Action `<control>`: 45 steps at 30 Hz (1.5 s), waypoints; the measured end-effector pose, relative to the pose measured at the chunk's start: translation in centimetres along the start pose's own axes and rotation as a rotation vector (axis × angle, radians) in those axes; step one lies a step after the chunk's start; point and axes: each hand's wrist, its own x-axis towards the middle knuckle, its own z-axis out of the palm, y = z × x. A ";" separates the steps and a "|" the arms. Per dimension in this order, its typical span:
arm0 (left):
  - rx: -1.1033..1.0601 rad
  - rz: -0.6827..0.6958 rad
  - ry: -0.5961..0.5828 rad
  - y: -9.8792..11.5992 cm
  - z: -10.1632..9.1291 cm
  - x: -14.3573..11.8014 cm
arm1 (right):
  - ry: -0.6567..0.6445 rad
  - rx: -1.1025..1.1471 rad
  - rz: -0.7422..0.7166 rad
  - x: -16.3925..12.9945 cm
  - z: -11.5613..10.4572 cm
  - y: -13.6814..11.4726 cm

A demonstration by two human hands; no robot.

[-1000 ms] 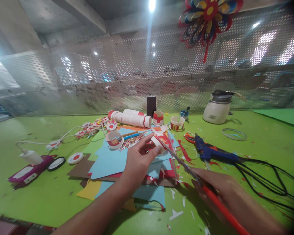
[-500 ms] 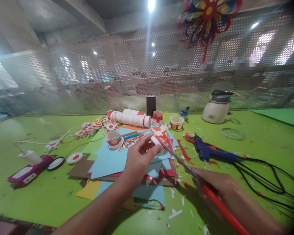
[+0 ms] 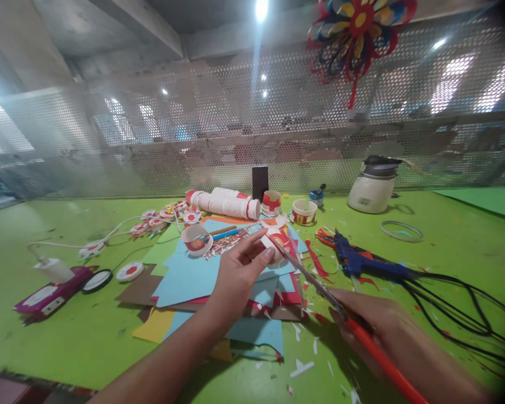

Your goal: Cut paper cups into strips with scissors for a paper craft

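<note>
My left hand (image 3: 244,264) pinches a red-and-white paper cup piece (image 3: 274,240) between thumb and fingers, above a pile of coloured paper (image 3: 180,280). Red-handled scissors (image 3: 320,287) are gripped in my right hand (image 3: 374,320), their blades reaching up and left to the edge of the cup piece. Whether the blades are parted is hard to tell. Left of my left hand a cut-down paper cup (image 3: 196,241) lies tilted on the paper, beside a blue pen (image 3: 225,233) and small paper scraps.
A blue glue gun (image 3: 362,259) with black cable lies at right, near a tape ring (image 3: 402,230) and a white kettle (image 3: 372,188). Stacked paper cups (image 3: 225,204) lie at the back. A purple power strip (image 3: 53,294) is at left. Scraps litter the green table (image 3: 88,353).
Almost nothing differs. The view has shifted very slightly; both hands, the scissors and the cup piece keep nearly the same places.
</note>
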 end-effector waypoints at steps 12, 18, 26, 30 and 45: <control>0.061 0.009 0.001 0.2 0.0 0.1 | -0.073 0.023 0.069 0.2 -0.1 -0.2; 0.092 -0.003 -0.003 0.2 -0.1 0.0 | -0.039 0.013 0.023 0.2 0.1 0.3; 0.044 -0.001 0.018 0.2 0.1 0.1 | -0.021 -0.085 -0.039 0.3 0.0 0.5; 0.094 0.011 0.016 0.1 0.0 0.2 | -0.039 -0.031 0.010 0.2 0.0 0.2; 0.120 0.014 0.021 0.3 -0.1 0.1 | 0.014 0.093 0.025 0.1 0.6 -0.6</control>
